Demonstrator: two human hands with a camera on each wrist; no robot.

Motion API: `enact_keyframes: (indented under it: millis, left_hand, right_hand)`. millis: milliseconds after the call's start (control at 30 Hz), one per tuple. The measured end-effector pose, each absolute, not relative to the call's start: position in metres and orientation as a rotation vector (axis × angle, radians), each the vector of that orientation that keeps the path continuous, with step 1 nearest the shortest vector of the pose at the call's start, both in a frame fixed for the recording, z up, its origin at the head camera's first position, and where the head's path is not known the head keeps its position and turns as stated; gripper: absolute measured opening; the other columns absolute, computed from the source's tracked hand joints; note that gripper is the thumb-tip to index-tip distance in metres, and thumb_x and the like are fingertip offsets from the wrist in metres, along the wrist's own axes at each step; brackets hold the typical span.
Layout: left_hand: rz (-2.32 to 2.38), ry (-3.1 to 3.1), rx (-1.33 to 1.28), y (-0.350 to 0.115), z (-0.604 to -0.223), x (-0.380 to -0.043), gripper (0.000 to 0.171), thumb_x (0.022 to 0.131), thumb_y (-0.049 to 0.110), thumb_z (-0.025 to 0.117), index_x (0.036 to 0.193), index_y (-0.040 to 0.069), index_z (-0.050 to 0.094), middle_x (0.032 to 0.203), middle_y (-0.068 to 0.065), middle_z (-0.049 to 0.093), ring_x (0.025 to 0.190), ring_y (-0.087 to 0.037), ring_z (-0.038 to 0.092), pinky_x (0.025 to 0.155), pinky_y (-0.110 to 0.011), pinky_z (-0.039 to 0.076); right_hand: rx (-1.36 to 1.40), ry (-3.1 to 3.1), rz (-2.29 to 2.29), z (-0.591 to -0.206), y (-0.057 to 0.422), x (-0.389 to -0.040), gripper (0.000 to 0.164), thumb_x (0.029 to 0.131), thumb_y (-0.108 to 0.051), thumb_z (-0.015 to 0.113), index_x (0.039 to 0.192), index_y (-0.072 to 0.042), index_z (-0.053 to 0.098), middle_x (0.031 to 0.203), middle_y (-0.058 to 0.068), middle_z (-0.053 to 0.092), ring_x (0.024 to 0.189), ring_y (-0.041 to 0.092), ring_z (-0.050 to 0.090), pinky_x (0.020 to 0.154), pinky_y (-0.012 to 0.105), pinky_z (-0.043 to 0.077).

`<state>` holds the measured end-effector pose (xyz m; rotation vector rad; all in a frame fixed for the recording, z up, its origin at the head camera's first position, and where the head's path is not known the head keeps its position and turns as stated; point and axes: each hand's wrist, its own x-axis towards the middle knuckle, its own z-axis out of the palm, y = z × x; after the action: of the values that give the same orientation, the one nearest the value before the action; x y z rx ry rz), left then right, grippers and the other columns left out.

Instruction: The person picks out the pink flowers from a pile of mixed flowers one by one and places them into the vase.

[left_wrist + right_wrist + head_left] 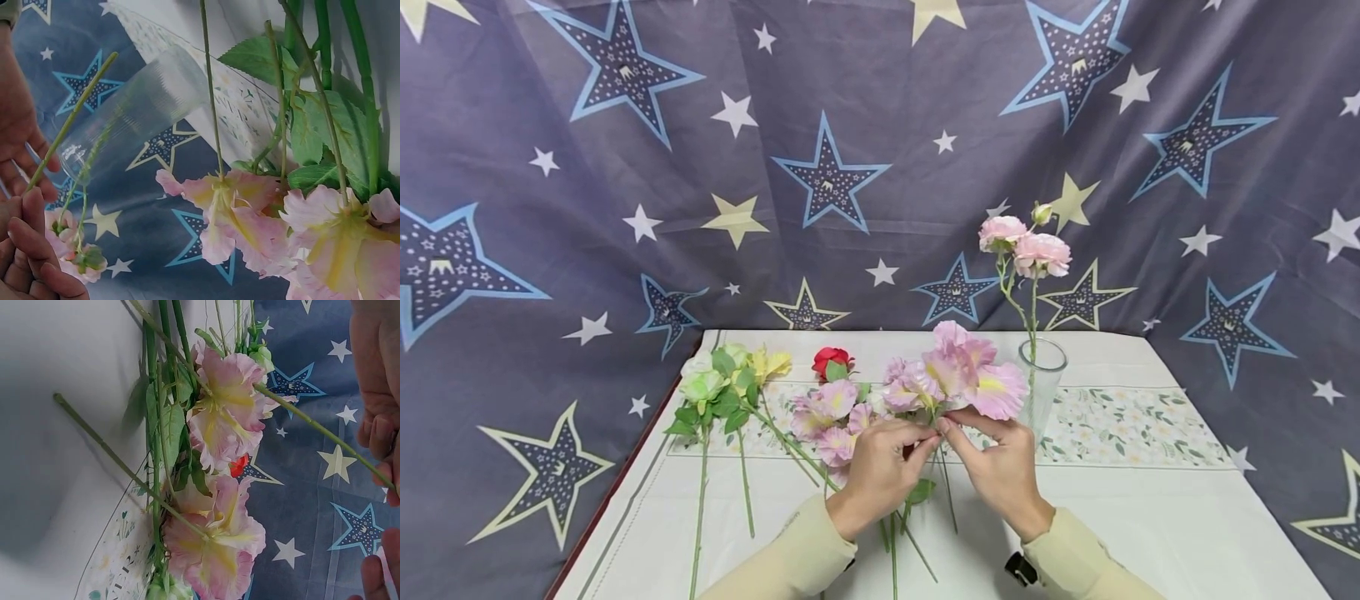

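A pink-and-yellow ruffled artificial flower (966,371) stands up at the middle of the head view, over both hands. Thumb and fingertips of my left hand (883,467) pinch its thin green stem (78,112) just under the bloom. The stem's cut end sticks out free past that grip. My right hand (1000,471) is close opposite, its thumb near the left thumb and its other fingers behind the petals. In the left wrist view the right fingers (40,153) look loosely extended beside the stem. More such pink flowers (831,421) lie beside the left hand.
A clear ribbed glass vase (1043,375) holding pink blooms (1041,252) stands behind the right hand. White and yellow flowers (703,383) lie at the left, a red rose (832,362) further back. A floral runner (1135,425) crosses the white table; a starry cloth hangs behind.
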<state>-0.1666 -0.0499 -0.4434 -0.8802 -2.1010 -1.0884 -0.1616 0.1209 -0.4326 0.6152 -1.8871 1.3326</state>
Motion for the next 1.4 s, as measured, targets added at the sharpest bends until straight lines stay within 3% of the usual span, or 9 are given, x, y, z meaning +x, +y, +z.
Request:
enact_keyframes:
  millis: [400, 667, 867, 1100, 1400]
  left_hand:
    - [-1.076, -2.138, -0.888, -0.047, -0.44, -0.164, 0.007, 0.086, 0.019, 0.072, 0.091, 0.014, 0.076, 0.078, 0.008, 0.07, 0.058, 0.007, 0.048, 0.059, -0.016, 0.04]
    - [-1.054, -2.153, -0.888, -0.046, -0.439, -0.164, 0.007, 0.086, 0.018, 0.072, 0.089, 0.013, 0.076, 0.078, 0.007, 0.071, 0.058, 0.005, 0.051, 0.057, -0.016, 0.041]
    - [-1.017, -2.177, -0.887, -0.05, -0.443, -0.166, 0.008, 0.085, 0.017, 0.073, 0.092, 0.015, 0.075, 0.083, 0.007, 0.071, 0.061, 0.005, 0.052, 0.058, -0.014, 0.042]
    - [-0.975, -2.231, -0.822, -0.061, -0.445, -0.168, 0.016, 0.083, 0.021, 0.076, 0.098, 0.017, 0.074, 0.085, 0.007, 0.071, 0.062, 0.001, 0.055, 0.061, -0.019, 0.044]
    - [-0.9, -2.271, -0.746, -0.073, -0.446, -0.17, 0.02, 0.083, 0.028, 0.076, 0.1, 0.017, 0.074, 0.095, 0.005, 0.072, 0.081, -0.006, 0.065, 0.075, -0.029, 0.053]
  right_hand:
    - [0.589, -1.868, 1.358, -0.408, 0.113, -0.147, 0.012, 0.071, 0.012, 0.077, 0.079, 0.003, 0.074, 0.077, 0.013, 0.072, 0.074, 0.023, 0.069, 0.075, 0.018, 0.049]
    - [0.559, -1.88, 1.373, -0.4, 0.113, -0.142, 0.011, 0.072, 0.013, 0.075, 0.078, 0.005, 0.073, 0.076, 0.015, 0.072, 0.072, 0.023, 0.069, 0.072, 0.018, 0.05]
    - [0.521, -1.912, 1.286, -0.402, 0.117, -0.145, 0.01, 0.072, 0.01, 0.076, 0.077, 0.001, 0.074, 0.076, 0.012, 0.072, 0.072, 0.023, 0.07, 0.073, 0.015, 0.05]
    - [0.482, -1.925, 1.205, -0.426, 0.131, -0.163, 0.007, 0.078, -0.005, 0.078, 0.08, -0.011, 0.077, 0.078, 0.001, 0.073, 0.074, 0.015, 0.07, 0.075, 0.015, 0.049]
    - [0.437, -1.923, 1.115, -0.423, 0.14, -0.165, 0.007, 0.077, -0.007, 0.078, 0.079, -0.014, 0.077, 0.077, -0.002, 0.073, 0.068, 0.011, 0.068, 0.066, 0.02, 0.05]
